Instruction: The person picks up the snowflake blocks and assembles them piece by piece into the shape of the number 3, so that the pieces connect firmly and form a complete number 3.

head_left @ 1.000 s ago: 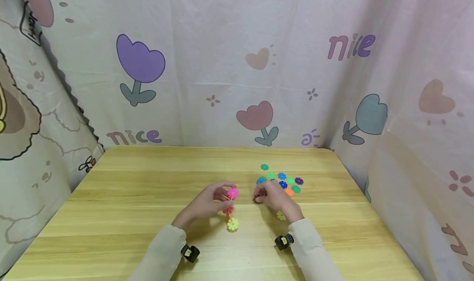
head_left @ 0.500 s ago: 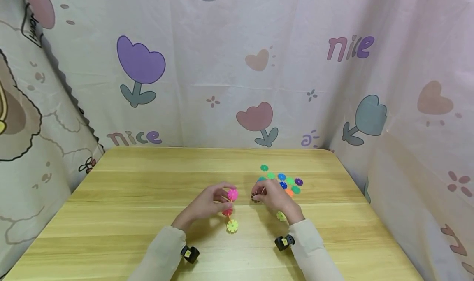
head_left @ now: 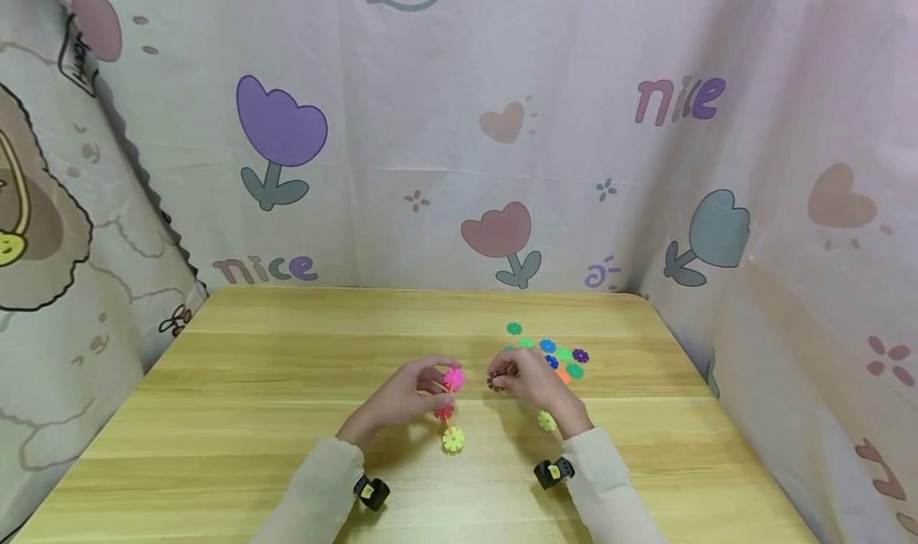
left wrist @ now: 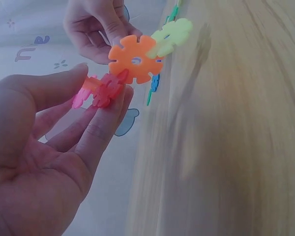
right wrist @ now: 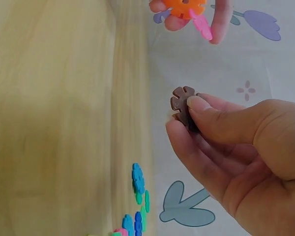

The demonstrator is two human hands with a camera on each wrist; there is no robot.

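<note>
My left hand (head_left: 407, 393) pinches a chain of interlocked notched plastic discs between thumb and fingers. In the left wrist view the chain shows a pink disc (left wrist: 80, 97), a red disc (left wrist: 107, 92), an orange disc (left wrist: 125, 59) and a pale yellow disc (left wrist: 173, 37) at its end. To the right, my right hand (head_left: 532, 381) pinches a brown notched disc (right wrist: 182, 104) between thumb and fingertips, apart from the chain. Fingers cover part of the brown disc and of the red one.
Loose discs lie on the wooden table (head_left: 287, 369) beyond and right of my right hand, including a green one (head_left: 514, 329), a purple one (head_left: 581, 356) and a light blue one (head_left: 548, 346). A yellow disc (head_left: 547, 421) lies by the right wrist. A patterned curtain (head_left: 402, 130) surrounds the table.
My right hand has shifted slightly left, and the brown disc has turned a little in its fingers. The left hand stays nearly still with the chain. The head view has tilted slightly.
</note>
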